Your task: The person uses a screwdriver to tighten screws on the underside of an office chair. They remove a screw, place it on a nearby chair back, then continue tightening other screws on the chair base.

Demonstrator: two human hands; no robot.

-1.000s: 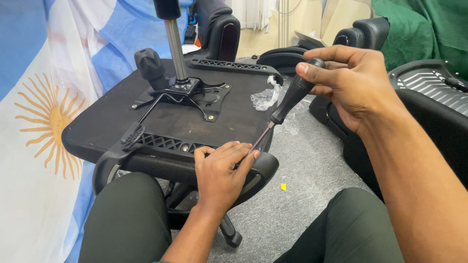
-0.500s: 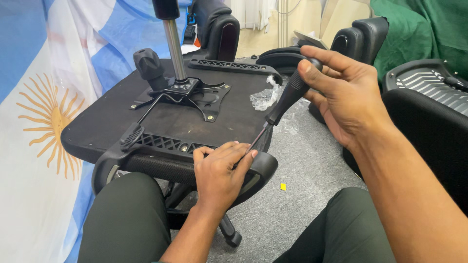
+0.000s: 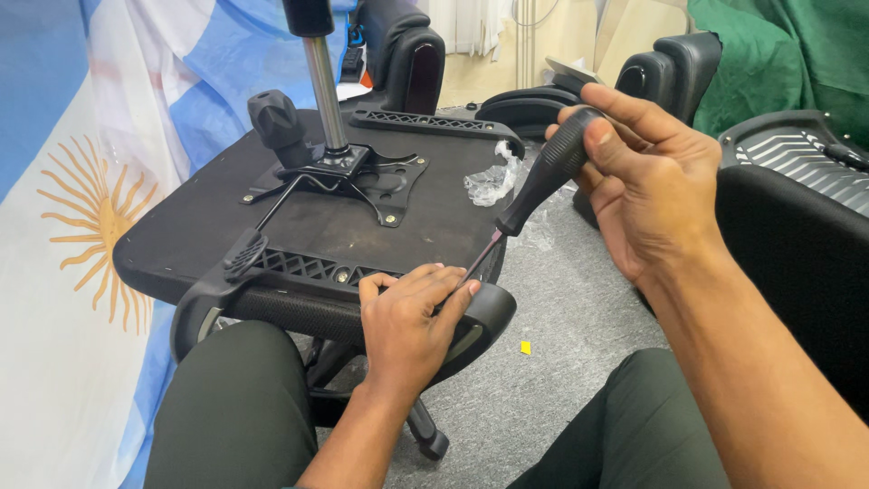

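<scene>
An upturned office chair seat [image 3: 208, 217] lies in front of me, its black underside up, with a metal mechanism plate [image 3: 362, 177] and a chrome gas column [image 3: 324, 91] rising from it. My right hand [image 3: 652, 172] grips the black handle of a screwdriver [image 3: 541, 181], fingers partly spread around it. The shaft slants down left to the near armrest [image 3: 362, 312]. My left hand [image 3: 412, 321] rests on that armrest, fingertips pinched at the screwdriver's tip.
A blue, white and yellow sun-patterned cloth [image 3: 81, 208] hangs at the left. A crumpled clear plastic bag [image 3: 489, 181] lies at the seat's far edge. Other black chair parts [image 3: 797, 217] stand right, green fabric [image 3: 778, 54] behind. Grey carpet [image 3: 561, 308] and my knees lie below.
My right hand has shifted its grip on the screwdriver handle, the fingers rolling around it. The left hand stays at the tip on the armrest.
</scene>
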